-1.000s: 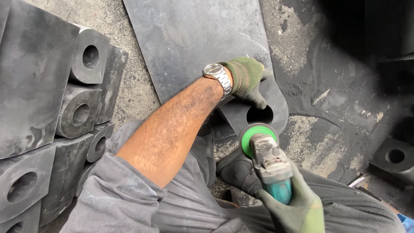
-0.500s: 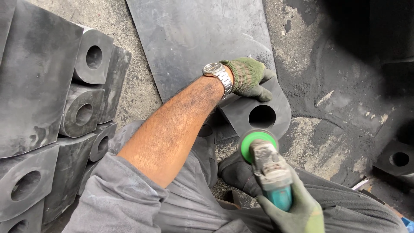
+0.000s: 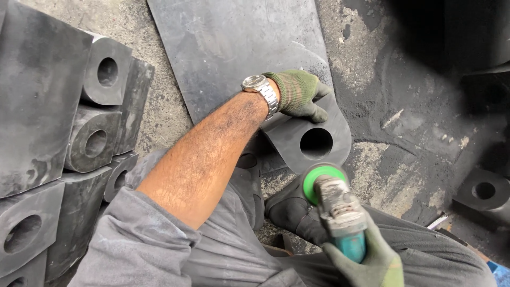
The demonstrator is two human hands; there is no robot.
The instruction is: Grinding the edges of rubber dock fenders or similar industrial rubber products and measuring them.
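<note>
**Grinder lifted back from the holed rubber block**

Since the earlier frames, the angle grinder [image 3: 339, 212] has drawn a little toward the person, so its green disc [image 3: 322, 183] now sits just below the round hole of the black rubber block [image 3: 313, 139] rather than hard against its edge; whether the disc touches the block is hard to tell from this angle. The left hand [image 3: 298, 94], in a green knit glove, has stayed on the upper edge of that block, fingers curled over it and pressing it down. A silver wristwatch [image 3: 259, 86] sits on the left wrist, above a bare forearm and a rolled grey sleeve [image 3: 138, 239].

The right hand [image 3: 372, 260], also gloved in green, is wrapped tight around the teal handle of the grinder at the lower edge of the view, with the grey gear housing pointing up toward the block.

The block lies tilted on the dusty ground, partly over a large dark rubber sheet [image 3: 234, 48] that reaches toward the top of the view. Just below the disc, a black shoe [image 3: 289, 210] rests close to the block. To the left stands a stack of similar rubber blocks [image 3: 90, 138], each with a round hole. One more holed block [image 3: 483, 191] lies well apart on the right.
</note>
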